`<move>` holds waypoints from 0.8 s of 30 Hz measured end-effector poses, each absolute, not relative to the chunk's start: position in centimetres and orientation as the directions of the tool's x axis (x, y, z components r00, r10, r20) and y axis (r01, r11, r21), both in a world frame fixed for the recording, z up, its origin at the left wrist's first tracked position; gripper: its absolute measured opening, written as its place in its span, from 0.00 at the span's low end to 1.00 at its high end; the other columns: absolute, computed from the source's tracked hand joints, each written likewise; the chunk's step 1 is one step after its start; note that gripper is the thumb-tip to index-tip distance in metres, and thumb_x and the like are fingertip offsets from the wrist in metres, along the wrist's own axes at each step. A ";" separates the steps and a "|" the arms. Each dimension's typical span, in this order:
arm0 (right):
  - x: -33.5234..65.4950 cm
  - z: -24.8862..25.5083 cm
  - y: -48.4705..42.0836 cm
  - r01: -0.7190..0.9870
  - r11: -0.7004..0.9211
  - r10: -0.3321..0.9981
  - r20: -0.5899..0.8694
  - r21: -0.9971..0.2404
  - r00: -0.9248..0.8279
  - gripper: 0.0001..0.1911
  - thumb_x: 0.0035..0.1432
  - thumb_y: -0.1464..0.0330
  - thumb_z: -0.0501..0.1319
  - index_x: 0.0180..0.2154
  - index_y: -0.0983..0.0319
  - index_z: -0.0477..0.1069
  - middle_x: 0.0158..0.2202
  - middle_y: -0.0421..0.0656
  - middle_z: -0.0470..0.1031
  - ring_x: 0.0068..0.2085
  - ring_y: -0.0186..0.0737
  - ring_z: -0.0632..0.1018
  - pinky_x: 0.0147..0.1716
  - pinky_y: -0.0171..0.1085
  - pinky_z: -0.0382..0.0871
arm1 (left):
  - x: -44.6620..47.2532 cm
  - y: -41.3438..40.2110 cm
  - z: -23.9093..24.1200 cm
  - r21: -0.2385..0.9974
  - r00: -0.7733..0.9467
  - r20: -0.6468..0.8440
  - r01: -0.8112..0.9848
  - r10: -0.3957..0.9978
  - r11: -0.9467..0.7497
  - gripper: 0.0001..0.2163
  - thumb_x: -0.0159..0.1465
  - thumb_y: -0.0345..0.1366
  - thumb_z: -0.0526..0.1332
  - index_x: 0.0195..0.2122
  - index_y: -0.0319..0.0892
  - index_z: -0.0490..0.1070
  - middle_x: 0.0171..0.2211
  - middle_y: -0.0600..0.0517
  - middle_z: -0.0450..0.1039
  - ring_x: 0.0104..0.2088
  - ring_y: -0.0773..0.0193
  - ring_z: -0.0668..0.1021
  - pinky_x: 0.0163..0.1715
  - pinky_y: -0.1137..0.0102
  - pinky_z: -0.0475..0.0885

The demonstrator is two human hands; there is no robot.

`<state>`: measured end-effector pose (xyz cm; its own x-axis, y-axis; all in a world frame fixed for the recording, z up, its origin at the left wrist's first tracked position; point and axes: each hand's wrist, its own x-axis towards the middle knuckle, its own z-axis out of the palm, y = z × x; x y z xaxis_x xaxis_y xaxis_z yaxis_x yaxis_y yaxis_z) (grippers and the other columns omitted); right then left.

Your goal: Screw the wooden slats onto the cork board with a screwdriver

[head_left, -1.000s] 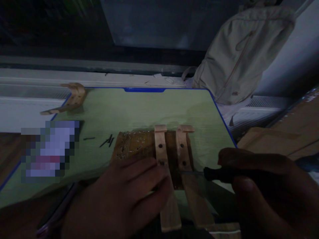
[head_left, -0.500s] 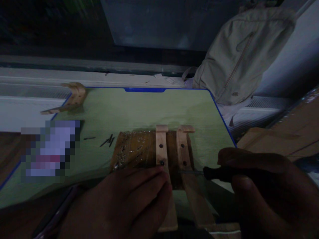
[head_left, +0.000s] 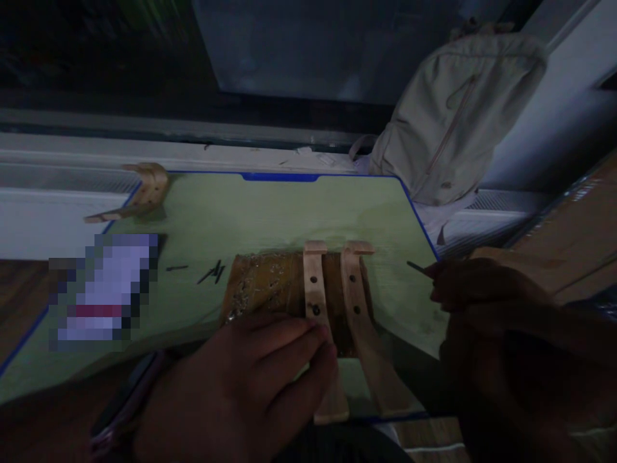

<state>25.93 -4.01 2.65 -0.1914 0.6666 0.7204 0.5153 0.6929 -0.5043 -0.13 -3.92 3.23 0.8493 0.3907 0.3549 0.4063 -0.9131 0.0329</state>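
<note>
My left hand is closed over the lower part of a curved wooden piece, its fingertips near a dark screw standing in the lower hole. Beside it lies a second curved wooden piece, with two dark holes showing. Both rest across a brown, tape-wrapped block. Out to the right, my right hand is closed in deep shadow. A thin dark rod that looks like a screw sticks out from its fingertips. The screwdriver seen earlier cannot be made out; the palm is too dark.
Several dark screws lie on the green, blue-edged table, near a pixelated phone-like thing. Another curved wooden piece sits at the far left corner. A beige backpack leans behind the right edge, near cardboard.
My right hand has drawn back from the right wooden piece, taking the screwdriver's tip away. A thin dark rod now points up-left from its fingers. My left hand stays nearly in place.
</note>
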 end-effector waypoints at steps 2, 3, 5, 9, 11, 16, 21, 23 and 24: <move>25.4 2.8 -3.8 0.620 0.647 0.738 0.570 -0.444 -0.361 0.10 0.60 0.77 0.57 0.39 0.56 0.69 0.29 0.40 0.72 0.30 0.38 0.75 0.27 0.37 0.71 | -0.2 -3.9 3.4 0.014 0.855 0.392 0.365 0.341 -0.931 0.18 0.72 0.26 0.45 0.43 0.38 0.76 0.41 0.47 0.79 0.42 0.60 0.78 0.40 0.68 0.77; 25.0 2.9 -3.8 0.652 0.629 0.763 0.495 -0.422 -0.416 0.10 0.61 0.76 0.56 0.41 0.57 0.70 0.30 0.41 0.73 0.31 0.38 0.76 0.27 0.36 0.70 | -0.3 -4.0 3.4 -0.006 0.858 0.398 0.356 0.325 -0.934 0.18 0.72 0.26 0.44 0.43 0.37 0.76 0.41 0.46 0.79 0.42 0.58 0.79 0.39 0.66 0.77; 24.1 3.1 -3.5 0.664 0.629 0.776 0.382 -0.404 -0.502 0.09 0.64 0.73 0.56 0.44 0.59 0.71 0.34 0.43 0.75 0.34 0.38 0.77 0.31 0.35 0.72 | -0.5 -4.2 3.3 -0.046 0.868 0.375 0.368 0.326 -0.929 0.18 0.72 0.26 0.44 0.46 0.36 0.75 0.44 0.44 0.79 0.44 0.57 0.78 0.41 0.65 0.77; 22.4 3.7 -2.3 0.620 0.670 0.738 0.279 -0.409 -0.614 0.12 0.65 0.73 0.54 0.45 0.60 0.74 0.41 0.45 0.77 0.40 0.39 0.79 0.36 0.35 0.73 | -0.5 -4.7 3.0 -0.069 0.847 0.389 0.417 0.361 -0.906 0.17 0.70 0.24 0.46 0.45 0.36 0.75 0.41 0.45 0.79 0.42 0.57 0.79 0.40 0.67 0.77; 21.7 3.9 -1.6 0.622 0.692 0.712 0.208 -0.365 -0.671 0.11 0.63 0.74 0.56 0.43 0.61 0.76 0.40 0.45 0.77 0.39 0.40 0.79 0.35 0.35 0.72 | -0.4 -4.8 3.0 -0.075 0.831 0.419 0.432 0.365 -0.899 0.17 0.70 0.24 0.46 0.44 0.36 0.75 0.39 0.46 0.79 0.40 0.58 0.79 0.38 0.68 0.77; 20.3 4.1 -0.3 0.648 0.707 0.674 -0.007 -0.282 -0.738 0.10 0.61 0.75 0.58 0.42 0.61 0.76 0.39 0.44 0.78 0.37 0.40 0.79 0.33 0.35 0.68 | -0.2 -4.8 3.2 -0.063 0.833 0.406 0.435 0.375 -0.898 0.18 0.70 0.23 0.43 0.45 0.34 0.74 0.37 0.44 0.78 0.34 0.58 0.80 0.31 0.67 0.78; 19.6 4.3 0.3 0.667 0.686 0.672 -0.100 -0.290 -0.734 0.08 0.61 0.76 0.58 0.38 0.63 0.76 0.37 0.44 0.79 0.37 0.40 0.79 0.33 0.35 0.66 | -0.2 -4.8 3.1 -0.027 0.813 0.447 0.430 0.373 -0.903 0.20 0.71 0.24 0.41 0.43 0.33 0.74 0.35 0.43 0.78 0.33 0.56 0.80 0.29 0.66 0.78; 19.6 4.4 0.4 0.671 0.677 0.676 -0.105 -0.301 -0.729 0.08 0.60 0.76 0.59 0.37 0.62 0.76 0.36 0.43 0.78 0.36 0.40 0.78 0.33 0.35 0.65 | -0.2 -4.8 3.1 -0.016 0.813 0.447 0.426 0.374 -0.905 0.21 0.72 0.25 0.40 0.42 0.33 0.74 0.34 0.43 0.78 0.32 0.57 0.80 0.28 0.66 0.78; 19.6 4.4 0.5 0.671 0.675 0.676 -0.106 -0.308 -0.729 0.08 0.60 0.76 0.59 0.37 0.62 0.76 0.36 0.42 0.78 0.36 0.40 0.78 0.33 0.35 0.65 | -0.2 -4.8 3.1 -0.009 0.814 0.446 0.421 0.373 -0.907 0.21 0.72 0.25 0.39 0.42 0.33 0.74 0.34 0.43 0.78 0.32 0.57 0.80 0.27 0.66 0.78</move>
